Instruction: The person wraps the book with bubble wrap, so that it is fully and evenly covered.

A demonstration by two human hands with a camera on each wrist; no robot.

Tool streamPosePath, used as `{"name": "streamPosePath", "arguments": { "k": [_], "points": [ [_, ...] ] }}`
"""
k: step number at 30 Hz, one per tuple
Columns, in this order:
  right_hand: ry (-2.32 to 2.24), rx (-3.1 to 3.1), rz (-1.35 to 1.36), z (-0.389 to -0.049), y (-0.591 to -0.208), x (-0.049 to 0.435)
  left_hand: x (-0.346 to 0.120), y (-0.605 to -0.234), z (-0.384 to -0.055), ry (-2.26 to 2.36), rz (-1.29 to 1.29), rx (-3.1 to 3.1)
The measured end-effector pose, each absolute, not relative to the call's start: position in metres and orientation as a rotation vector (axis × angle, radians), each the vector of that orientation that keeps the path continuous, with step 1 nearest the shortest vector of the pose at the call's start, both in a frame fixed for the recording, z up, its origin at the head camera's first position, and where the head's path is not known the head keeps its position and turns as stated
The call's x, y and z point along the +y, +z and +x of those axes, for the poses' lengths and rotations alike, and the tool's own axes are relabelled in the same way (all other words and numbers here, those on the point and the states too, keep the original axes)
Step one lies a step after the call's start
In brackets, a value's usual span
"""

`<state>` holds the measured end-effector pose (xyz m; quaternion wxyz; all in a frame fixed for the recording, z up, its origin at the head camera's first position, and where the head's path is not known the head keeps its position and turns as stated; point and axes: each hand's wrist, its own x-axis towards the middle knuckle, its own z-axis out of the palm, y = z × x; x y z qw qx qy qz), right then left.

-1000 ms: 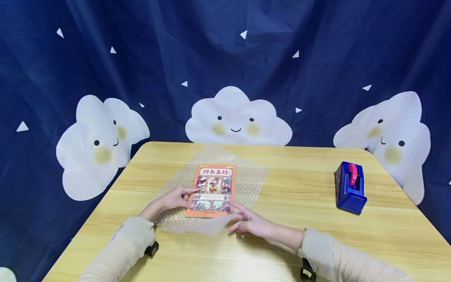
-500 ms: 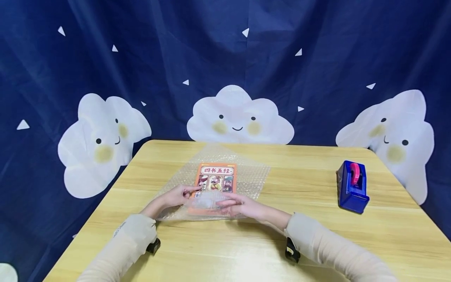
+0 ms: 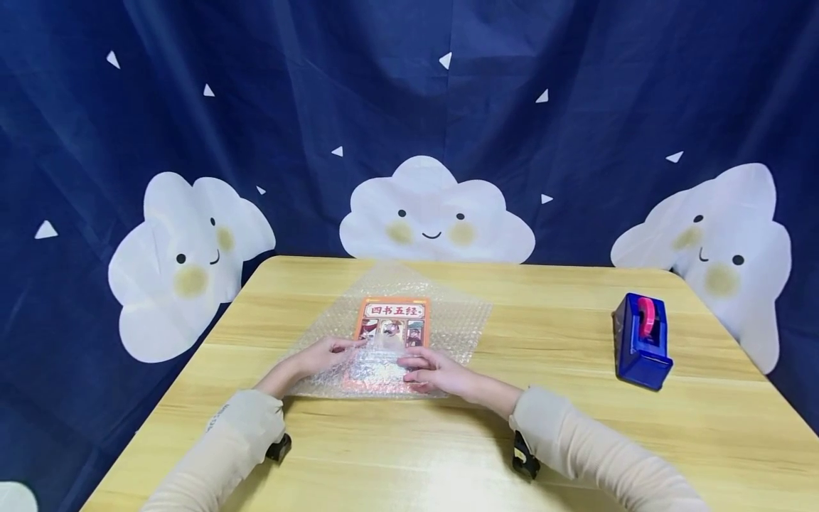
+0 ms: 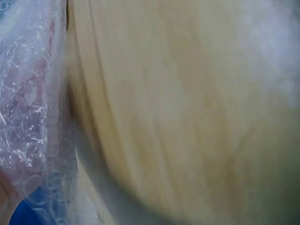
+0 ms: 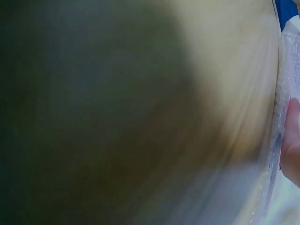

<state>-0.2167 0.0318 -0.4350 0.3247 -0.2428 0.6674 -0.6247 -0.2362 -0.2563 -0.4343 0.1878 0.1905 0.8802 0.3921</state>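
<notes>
An orange book with cartoon pictures lies face up on a sheet of bubble wrap. The near corner of the wrap is folded over the book's lower half and blurs its pictures. My left hand rests at the book's left edge, its fingers reaching onto the wrap and cover. On the other side, my right hand presses the folded flap with extended fingers near the lower right of the book. The left wrist view shows wrap along its left side; in the right wrist view a thumb touches the wrap.
A blue tape dispenser with a pink roll stands on the right of the wooden table. Behind the table's far edge hangs a dark blue curtain printed with smiling clouds.
My right hand has brought the near corner of the bubble wrap up and leftward over the book's lower half, and it now lies flatter there. My left hand has stayed nearly in place.
</notes>
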Motion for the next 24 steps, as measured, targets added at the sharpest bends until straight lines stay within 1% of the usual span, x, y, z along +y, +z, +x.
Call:
{"name": "streamPosePath", "arguments": {
  "k": [4, 6, 13, 16, 20, 24],
  "points": [
    [-1.631, 1.783, -0.640, -0.217, -0.438, 0.031, -0.256, -0.433, -0.238, 1.107, 0.357, 2.431],
    [-1.626, 1.796, -0.647, -0.218, -0.439, 0.030, -0.255, -0.432, -0.238, 1.089, 0.340, 2.425],
    [-1.528, 1.928, -0.690, -0.218, -0.432, 0.026, -0.256, -0.432, -0.237, 1.064, 0.568, 2.459],
    [-1.334, 2.148, -0.813, -0.219, -0.428, 0.022, -0.255, -0.433, -0.237, 1.068, 0.632, 2.463],
    [-0.940, 2.442, -1.067, -0.223, -0.424, 0.019, -0.253, -0.435, -0.236, 1.049, 0.684, 2.466],
    [-0.692, 2.547, -1.228, -0.231, -0.425, 0.021, -0.254, -0.435, -0.235, 1.030, 0.710, 2.487]
  ]
}}
